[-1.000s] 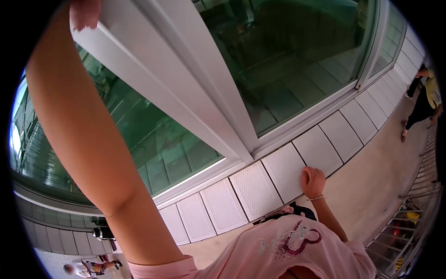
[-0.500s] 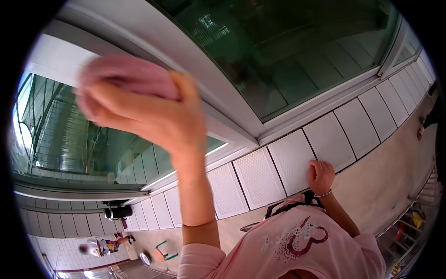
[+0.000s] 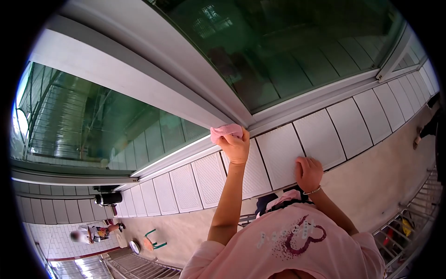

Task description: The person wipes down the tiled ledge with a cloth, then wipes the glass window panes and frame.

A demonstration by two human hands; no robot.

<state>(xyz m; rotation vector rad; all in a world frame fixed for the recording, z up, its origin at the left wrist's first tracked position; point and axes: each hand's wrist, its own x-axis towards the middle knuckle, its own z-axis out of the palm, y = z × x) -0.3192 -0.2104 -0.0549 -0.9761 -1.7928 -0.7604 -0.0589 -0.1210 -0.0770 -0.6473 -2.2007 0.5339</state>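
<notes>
My left hand (image 3: 236,150) is closed around a folded pink cloth (image 3: 226,132). The cloth meets the lower end of the pale window frame (image 3: 153,83), just above the tiled sill (image 3: 204,179). Loosely curled, my right hand (image 3: 309,174) rests on the outer edge of the sill tiles, with a thin bracelet (image 3: 314,191) at its wrist. I see nothing in its fingers.
Green-tinted panes (image 3: 297,51) stand on both sides of the frame. A dark cylinder (image 3: 108,199) lies along the sill at left. Below are a green-legged stool (image 3: 154,240) and another person (image 3: 95,233). A metal railing (image 3: 411,218) runs at right.
My left hand has swept down along the window frame, carrying the pink cloth from high at the left to the frame's lower end. My right hand stays on the sill.
</notes>
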